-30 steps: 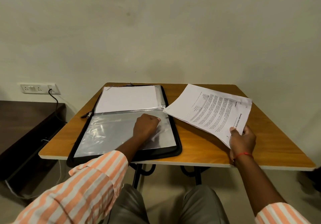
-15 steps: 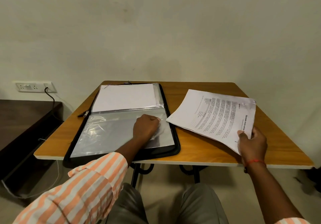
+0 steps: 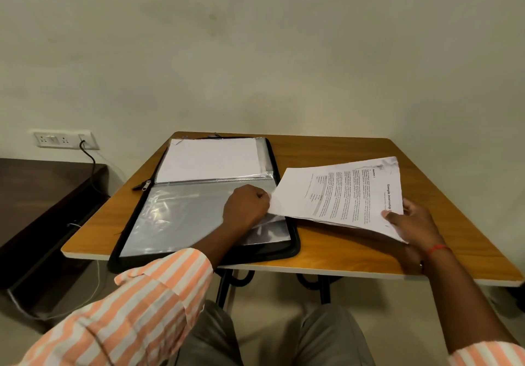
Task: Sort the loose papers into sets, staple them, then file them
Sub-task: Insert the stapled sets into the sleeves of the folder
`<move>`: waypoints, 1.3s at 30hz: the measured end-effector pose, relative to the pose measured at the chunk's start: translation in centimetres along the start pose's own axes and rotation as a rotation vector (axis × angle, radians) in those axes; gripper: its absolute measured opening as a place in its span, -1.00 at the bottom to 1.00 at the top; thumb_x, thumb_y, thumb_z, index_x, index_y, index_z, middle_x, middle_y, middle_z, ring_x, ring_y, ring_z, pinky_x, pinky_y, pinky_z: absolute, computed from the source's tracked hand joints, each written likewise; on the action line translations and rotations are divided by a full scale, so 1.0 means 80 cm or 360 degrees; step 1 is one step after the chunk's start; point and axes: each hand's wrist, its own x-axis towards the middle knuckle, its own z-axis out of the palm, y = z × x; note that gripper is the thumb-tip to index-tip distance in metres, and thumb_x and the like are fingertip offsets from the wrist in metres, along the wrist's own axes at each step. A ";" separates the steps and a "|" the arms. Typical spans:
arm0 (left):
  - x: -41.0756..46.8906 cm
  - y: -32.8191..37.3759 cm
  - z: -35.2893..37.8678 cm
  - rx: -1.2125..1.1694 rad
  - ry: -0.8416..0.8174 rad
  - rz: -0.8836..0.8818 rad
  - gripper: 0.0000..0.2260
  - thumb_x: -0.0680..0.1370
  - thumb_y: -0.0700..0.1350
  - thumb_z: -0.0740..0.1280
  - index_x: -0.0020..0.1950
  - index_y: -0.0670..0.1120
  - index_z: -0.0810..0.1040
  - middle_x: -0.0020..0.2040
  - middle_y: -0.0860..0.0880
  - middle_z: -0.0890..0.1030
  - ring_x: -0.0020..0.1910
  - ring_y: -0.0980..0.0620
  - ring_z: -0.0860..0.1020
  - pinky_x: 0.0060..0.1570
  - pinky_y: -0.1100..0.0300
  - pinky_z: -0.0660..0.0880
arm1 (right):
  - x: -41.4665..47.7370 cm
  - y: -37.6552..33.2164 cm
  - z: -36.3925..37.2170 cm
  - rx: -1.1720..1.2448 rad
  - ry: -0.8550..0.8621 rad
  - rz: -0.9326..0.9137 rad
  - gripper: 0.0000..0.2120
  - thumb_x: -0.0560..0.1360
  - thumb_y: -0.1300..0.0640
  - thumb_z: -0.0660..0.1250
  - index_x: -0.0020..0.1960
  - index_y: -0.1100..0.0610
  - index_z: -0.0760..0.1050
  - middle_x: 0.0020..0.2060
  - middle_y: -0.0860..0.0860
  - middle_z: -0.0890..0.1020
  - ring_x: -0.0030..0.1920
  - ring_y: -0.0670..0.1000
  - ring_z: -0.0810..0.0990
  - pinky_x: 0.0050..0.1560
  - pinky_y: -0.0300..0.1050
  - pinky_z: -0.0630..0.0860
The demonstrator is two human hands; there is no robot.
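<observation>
A black zip folder [image 3: 295, 245] lies open on the left half of the wooden table [image 3: 341, 257]. Its far half holds white sheets [image 3: 210, 158] under plastic; its near half shows a clear plastic sleeve [image 3: 181, 218]. My left hand [image 3: 245, 205] rests on the right edge of that sleeve, fingers curled, pinching the plastic. My right hand [image 3: 414, 220] grips the near right corner of a printed paper set [image 3: 341, 192], held a little above the table. The set's left corner touches my left hand at the sleeve's edge.
A dark low cabinet [image 3: 37, 203] stands left of the table, under a wall socket [image 3: 65, 139] with a black cable plugged in. The wall is just behind the table. My knees are under the table's near edge.
My right hand has turned the paper set and slid it left until its corner reached my left hand at the sleeve. My left hand stayed on the sleeve.
</observation>
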 end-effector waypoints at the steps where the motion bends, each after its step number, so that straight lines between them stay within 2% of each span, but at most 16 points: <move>1: 0.005 0.003 -0.001 0.0003 -0.0030 -0.0039 -0.62 0.58 0.18 0.27 -0.28 -0.04 0.63 -0.32 0.07 0.60 -0.28 0.07 0.58 -0.27 0.21 0.45 | 0.004 -0.001 -0.001 -0.0005 -0.0042 0.0015 -0.62 0.58 0.36 0.34 0.37 0.18 0.47 0.17 0.07 0.60 -0.13 -0.06 0.60 -0.31 -0.21 0.53; 4: 0.026 0.017 0.000 0.0088 -0.0139 -0.0175 -0.46 0.46 0.45 0.24 -0.22 -0.03 0.63 -0.25 0.04 0.62 -0.22 0.02 0.60 -0.10 0.08 0.56 | 0.007 -0.006 -0.001 -0.0062 -0.0096 0.0005 -0.60 0.57 0.34 0.35 0.39 0.17 0.47 0.19 0.10 0.62 -0.09 -0.02 0.64 -0.26 -0.17 0.53; 6: 0.040 0.024 0.006 0.0153 -0.0227 -0.0251 -0.44 0.38 0.48 0.27 -0.21 -0.04 0.58 -0.24 0.01 0.62 -0.21 -0.02 0.61 -0.05 0.04 0.57 | 0.006 -0.009 0.000 -0.0077 -0.0071 -0.0030 -0.61 0.58 0.32 0.36 0.39 0.16 0.47 0.15 0.08 0.62 -0.11 -0.04 0.63 -0.30 -0.19 0.51; 10: 0.048 0.039 0.008 0.0127 -0.0240 -0.0338 -0.71 0.45 0.20 0.39 -0.13 -0.03 0.55 -0.19 0.02 0.60 -0.19 -0.01 0.58 -0.11 0.11 0.51 | 0.007 -0.017 -0.009 -0.0061 -0.0019 -0.0087 -0.63 0.58 0.33 0.35 0.37 0.18 0.48 0.14 0.06 0.61 -0.13 -0.07 0.61 -0.38 -0.28 0.51; 13: 0.054 0.040 0.010 0.0088 -0.0258 -0.0392 -0.83 0.43 0.06 0.36 -0.15 -0.04 0.56 -0.14 -0.02 0.64 -0.16 -0.04 0.60 0.01 0.04 0.59 | 0.009 -0.018 -0.020 -0.0131 -0.0121 -0.0084 -0.64 0.57 0.31 0.37 0.34 0.11 0.48 0.12 0.03 0.61 -0.12 -0.10 0.63 -0.34 -0.23 0.56; 16: 0.057 0.037 0.013 0.0059 -0.0283 -0.0415 -0.65 0.44 0.25 0.40 -0.19 -0.03 0.56 -0.21 0.01 0.66 -0.22 -0.01 0.61 0.00 0.04 0.61 | 0.009 -0.021 -0.024 -0.0138 -0.0160 -0.0096 -0.66 0.57 0.28 0.38 0.31 0.07 0.48 0.10 0.01 0.62 -0.10 -0.08 0.65 -0.25 -0.16 0.60; 18: 0.059 0.036 0.016 0.0069 -0.0276 -0.0410 -0.58 0.40 0.34 0.42 -0.19 -0.02 0.55 -0.27 0.04 0.64 -0.26 0.01 0.62 -0.06 0.07 0.60 | 0.008 -0.020 -0.022 -0.0134 -0.0211 -0.0088 -0.68 0.57 0.28 0.37 0.29 0.07 0.49 0.08 -0.01 0.63 -0.08 -0.07 0.66 -0.30 -0.20 0.60; 20: 0.056 0.036 0.016 0.0115 -0.0239 -0.0415 -0.64 0.40 0.28 0.43 -0.16 -0.01 0.53 -0.23 0.05 0.64 -0.23 0.01 0.62 -0.05 0.08 0.61 | 0.006 -0.014 -0.021 -0.0111 -0.0259 -0.0054 -0.71 0.57 0.29 0.37 0.25 0.06 0.50 0.07 0.00 0.65 -0.08 -0.04 0.67 -0.34 -0.24 0.60; 24: 0.053 0.040 0.010 0.0060 -0.0233 -0.0476 -0.87 0.37 -0.02 0.34 -0.19 -0.06 0.56 -0.20 -0.02 0.65 -0.19 -0.06 0.63 -0.08 0.10 0.60 | 0.004 -0.004 -0.020 -0.0085 -0.0283 0.0008 -0.68 0.56 0.29 0.38 0.26 0.03 0.49 0.11 0.02 0.64 -0.01 0.03 0.67 -0.18 -0.08 0.61; 26: 0.053 0.040 0.008 -0.0026 -0.0218 -0.0485 -0.89 0.32 -0.08 0.29 -0.25 -0.08 0.57 -0.22 -0.05 0.66 -0.21 -0.08 0.64 -0.09 0.08 0.63 | 0.003 -0.004 -0.019 -0.0060 -0.0301 0.0017 -0.65 0.56 0.30 0.38 0.27 0.02 0.48 0.10 0.01 0.64 -0.01 0.03 0.68 -0.22 -0.13 0.62; 28: 0.053 0.039 0.007 -0.0117 -0.0157 -0.0459 -0.87 0.32 -0.11 0.25 -0.25 -0.10 0.58 -0.18 -0.09 0.67 -0.19 -0.12 0.64 -0.04 0.05 0.63 | 0.004 -0.006 -0.019 -0.0017 -0.0312 0.0038 -0.63 0.56 0.32 0.38 0.29 0.01 0.48 0.09 0.00 0.66 0.00 0.05 0.69 -0.21 -0.12 0.64; 31: 0.053 0.038 0.009 -0.0250 -0.0014 -0.0452 -0.72 0.31 -0.05 0.14 -0.17 -0.09 0.60 -0.13 -0.11 0.66 -0.13 -0.16 0.63 0.01 0.03 0.62 | 0.007 -0.013 -0.017 -0.0007 -0.0338 0.0054 -0.64 0.56 0.33 0.37 0.28 0.02 0.48 0.09 0.03 0.66 -0.01 0.08 0.69 -0.22 -0.11 0.64; 32: 0.054 0.037 0.009 -0.0279 0.0002 -0.0445 -0.74 0.32 -0.05 0.13 -0.19 -0.07 0.58 -0.14 -0.10 0.66 -0.12 -0.16 0.64 0.00 0.04 0.62 | 0.009 -0.016 -0.017 0.0003 -0.0348 0.0063 -0.64 0.56 0.34 0.36 0.28 0.03 0.48 0.09 0.03 0.66 -0.02 0.07 0.69 -0.26 -0.13 0.64; 35: 0.059 0.034 0.009 -0.0304 0.0021 -0.0420 -0.83 0.42 -0.12 0.21 -0.17 -0.08 0.59 -0.15 -0.09 0.66 -0.08 -0.16 0.65 -0.02 0.07 0.58 | 0.016 -0.026 -0.016 0.0054 -0.0416 0.0117 -0.63 0.56 0.36 0.34 0.29 0.03 0.47 0.07 0.03 0.66 -0.02 0.10 0.69 -0.36 -0.19 0.63; 39: 0.067 0.034 0.004 -0.0333 0.0126 -0.0377 -0.83 0.49 -0.18 0.26 -0.09 -0.13 0.66 -0.10 -0.08 0.69 -0.07 -0.10 0.64 0.02 0.09 0.59 | 0.033 -0.040 -0.016 0.0026 -0.0493 0.0154 -0.62 0.55 0.37 0.35 0.29 0.06 0.48 0.06 0.05 0.68 -0.02 0.13 0.69 -0.37 -0.20 0.62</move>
